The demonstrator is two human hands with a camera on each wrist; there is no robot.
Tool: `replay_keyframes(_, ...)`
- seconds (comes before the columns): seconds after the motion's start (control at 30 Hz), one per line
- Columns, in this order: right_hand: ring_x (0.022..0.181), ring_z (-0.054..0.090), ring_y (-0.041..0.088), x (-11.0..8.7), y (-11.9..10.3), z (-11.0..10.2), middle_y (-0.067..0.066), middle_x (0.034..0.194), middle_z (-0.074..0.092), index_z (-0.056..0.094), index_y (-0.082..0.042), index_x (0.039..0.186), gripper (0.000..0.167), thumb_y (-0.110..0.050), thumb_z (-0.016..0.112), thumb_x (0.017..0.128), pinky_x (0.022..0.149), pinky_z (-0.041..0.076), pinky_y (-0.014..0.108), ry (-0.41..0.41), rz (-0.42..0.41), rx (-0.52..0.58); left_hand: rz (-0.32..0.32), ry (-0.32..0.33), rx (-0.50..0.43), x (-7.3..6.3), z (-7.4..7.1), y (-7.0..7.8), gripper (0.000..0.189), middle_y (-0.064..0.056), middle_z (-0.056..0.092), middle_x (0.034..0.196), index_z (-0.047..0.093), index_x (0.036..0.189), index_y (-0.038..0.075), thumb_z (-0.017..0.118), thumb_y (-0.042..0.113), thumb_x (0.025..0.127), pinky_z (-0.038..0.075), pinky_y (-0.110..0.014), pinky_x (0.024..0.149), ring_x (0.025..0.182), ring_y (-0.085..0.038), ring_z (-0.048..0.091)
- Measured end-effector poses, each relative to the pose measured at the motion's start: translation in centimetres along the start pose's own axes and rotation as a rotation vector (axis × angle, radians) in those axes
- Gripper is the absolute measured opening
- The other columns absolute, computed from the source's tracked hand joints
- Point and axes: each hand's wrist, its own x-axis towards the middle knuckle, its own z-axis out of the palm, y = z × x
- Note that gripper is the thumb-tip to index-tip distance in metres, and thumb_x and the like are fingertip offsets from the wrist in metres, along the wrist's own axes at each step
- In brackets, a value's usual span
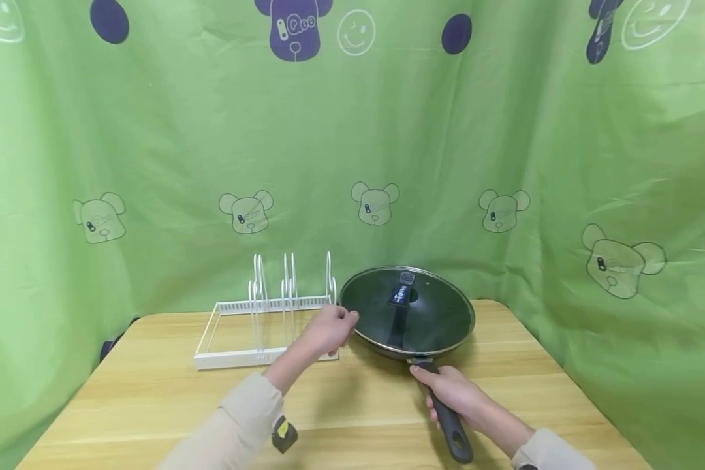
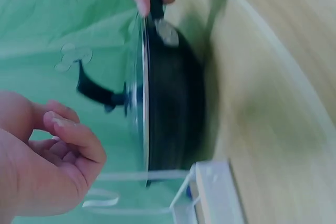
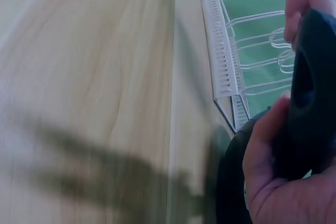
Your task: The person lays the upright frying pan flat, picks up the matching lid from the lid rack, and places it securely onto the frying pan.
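Observation:
A dark wok (image 2: 176, 98) with a metal-rimmed glass lid (image 1: 435, 313) is at the table's right side. Its black handle (image 1: 446, 418) points toward me, and my right hand (image 1: 461, 395) grips it near the wok. On the lid stands a dark upright knob with a curved arm (image 2: 97, 90). Left of the wok, my left hand (image 1: 329, 328) hovers with loosely curled fingers and nothing in them. From the head view it overlaps the right end of a white wire rack (image 1: 241, 359); the left wrist view shows it apart from the lid knob.
The rack's upright wire dividers (image 1: 288, 287) rise at the back of the wooden table (image 1: 352, 418). A green patterned curtain (image 1: 305, 143) hangs behind and along both sides. A dark strap end with a yellow patch (image 1: 284, 434) hangs by my left sleeve.

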Motion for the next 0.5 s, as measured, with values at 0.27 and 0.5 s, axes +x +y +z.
replay_keyframes(0.27,0.048,0.052,0.017,0.1,0.2,-0.4,0.005,0.063,0.053,0.047,0.002,0.105,0.043,-0.041,0.053,0.104,0.048,0.049,0.031,0.017,-0.024,-0.069,0.021,0.097,0.087,-2.2,-4.0,-2.2,0.031,-0.002,0.056,0.064,0.061,0.083,0.006,0.048,0.022,0.106,0.041,-0.022,0.045,0.050,-0.011,0.046)
replay_keyframes(0.5,0.049,0.048,0.015,0.2,-0.5,-0.6,0.002,0.062,0.046,0.049,-0.010,0.076,0.039,-0.041,0.060,0.098,0.045,0.043,0.026,0.106,-0.059,-0.311,-0.008,0.182,0.119,-3.9,-6.3,-3.5,0.033,-0.004,0.059,0.066,0.059,0.075,0.008,0.051,0.021,0.104,0.043,-0.025,0.047,0.051,-0.013,0.047)
